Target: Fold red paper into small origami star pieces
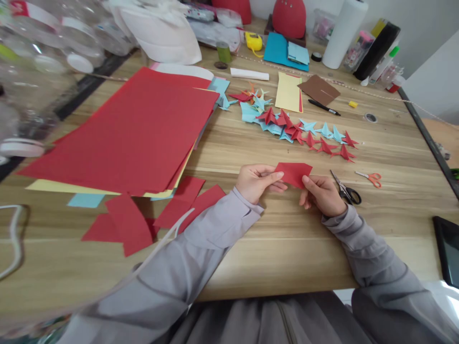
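A small piece of red paper (294, 174) is held up between my two hands, above the wooden table. My left hand (258, 180) pinches its left edge, thumb on top. On the lower right corner, my right hand (323, 193) grips it between thumb and fingers. Just beyond lie rows of folded red paper cranes (325, 145) and light blue paper cranes (325, 130). Black-handled scissors (350, 195) rest right beside my right hand, and small orange-handled scissors (374, 178) lie farther right.
Large red sheets (143, 129) are stacked at left, with cut red strips (131, 224) in front. Behind are a brown paper (319, 90), a black pen (324, 107), a yellow tape measure (254, 42) and a white roll (344, 33). A dark tablet (448, 248) sits at the right edge.
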Motion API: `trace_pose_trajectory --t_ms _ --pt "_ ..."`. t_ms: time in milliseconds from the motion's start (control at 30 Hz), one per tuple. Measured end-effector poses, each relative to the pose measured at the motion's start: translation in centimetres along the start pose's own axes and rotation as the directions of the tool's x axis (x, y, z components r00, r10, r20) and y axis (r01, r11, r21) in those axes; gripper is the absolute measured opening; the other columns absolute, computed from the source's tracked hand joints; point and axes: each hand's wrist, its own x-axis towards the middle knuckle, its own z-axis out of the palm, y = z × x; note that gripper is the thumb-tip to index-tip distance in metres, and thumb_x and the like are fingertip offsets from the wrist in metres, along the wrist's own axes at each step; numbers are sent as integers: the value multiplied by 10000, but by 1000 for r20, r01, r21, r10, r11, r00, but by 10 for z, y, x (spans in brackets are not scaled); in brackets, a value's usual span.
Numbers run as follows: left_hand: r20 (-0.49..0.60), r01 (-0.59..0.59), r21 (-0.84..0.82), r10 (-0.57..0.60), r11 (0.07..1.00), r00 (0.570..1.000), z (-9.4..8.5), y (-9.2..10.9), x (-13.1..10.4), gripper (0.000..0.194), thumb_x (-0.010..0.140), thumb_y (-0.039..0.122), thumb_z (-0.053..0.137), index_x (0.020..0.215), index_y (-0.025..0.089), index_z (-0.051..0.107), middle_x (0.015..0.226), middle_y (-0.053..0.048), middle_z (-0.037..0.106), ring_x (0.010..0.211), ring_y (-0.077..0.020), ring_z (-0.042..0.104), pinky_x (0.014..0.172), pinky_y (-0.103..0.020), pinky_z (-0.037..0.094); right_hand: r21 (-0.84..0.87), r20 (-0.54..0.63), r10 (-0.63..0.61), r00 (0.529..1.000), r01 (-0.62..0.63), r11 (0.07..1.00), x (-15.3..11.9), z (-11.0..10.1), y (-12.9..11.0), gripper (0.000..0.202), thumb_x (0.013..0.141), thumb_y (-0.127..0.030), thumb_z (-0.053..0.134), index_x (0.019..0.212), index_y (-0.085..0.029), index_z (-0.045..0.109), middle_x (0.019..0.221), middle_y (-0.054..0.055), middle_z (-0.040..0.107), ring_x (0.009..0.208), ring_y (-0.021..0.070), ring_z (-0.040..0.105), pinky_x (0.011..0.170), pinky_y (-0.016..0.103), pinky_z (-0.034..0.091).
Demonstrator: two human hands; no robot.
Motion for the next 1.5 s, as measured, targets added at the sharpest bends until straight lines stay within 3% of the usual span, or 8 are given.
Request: trace_pose_trajectory --t_ms 333,533,700,767,867,1033,1300,1500 --pt "-53 -17 -50 14 999 998 2 2 0 462 348 306 895 638 88 611 493 -50 660 446 -199 655 406 -245 533 15 13 11 1000 -12 1000 0 0 -1 454 736 -597 646 662 -153 590 479 7 643 329 77 516 341 167 404" --pt "-30 -20 -36 19 999 999 1 0 1 441 379 292 885 662 82 620 502 -47 661 448 -187 652 413 -235 534 -127 0 -104 995 104 986 -3 3 -5 434 736 -534 668 551 -167 529 343 -48 502 261 39 354 297 166 229" --pt "58 -123 74 119 990 991 -4 -4 1 615 588 312 800 1135 108 603 578 -3 660 528 -184 672 471 -264 563 -93 -19 -113 993 111 990 -2 1 -1 431 763 -535 634 553 -166 556 324 -54 471 254 39 322 299 183 192" --pt "114 -282 163 266 945 957 -8 -7 2 601 669 304 742 1231 169 573 838 -60 704 730 -198 704 576 -291 594 -24 -40 -68 997 67 997 -1 -1 1 420 771 -527 627 564 -166 570 318 -51 472 249 46 321 293 188 183" --pt "215 -584 365 544 726 811 -13 -12 5 473 658 229 753 1123 214 669 1266 -112 565 1131 -247 591 849 -350 566 75 -47 -6 999 9 997 0 -2 2 398 768 -509 635 569 -169 581 302 -52 458 248 55 324 292 190 187" --pt "334 -706 514 644 488 688 -13 -12 4 92 783 223 674 833 204 749 1184 -93 643 1122 -215 595 976 -393 489 70 -49 -26 998 29 997 0 -2 3 430 797 -538 596 572 -172 585 317 -40 476 263 65 342 297 198 197" --pt "196 -558 461 534 690 822 -6 -8 -3 103 762 261 670 741 186 737 845 -61 752 808 -175 692 793 -305 548 -23 -412 -366 834 392 920 1 3 5 261 674 -406 770 735 -208 612 661 -28 611 530 80 492 488 213 405" --pt "197 -505 480 472 718 859 -2 -5 -8 87 748 240 665 717 202 738 843 -54 750 798 -169 683 792 -293 533 -95 -307 -292 906 276 956 3 9 4 290 635 -441 783 778 -214 674 709 7 649 612 124 546 569 270 481"
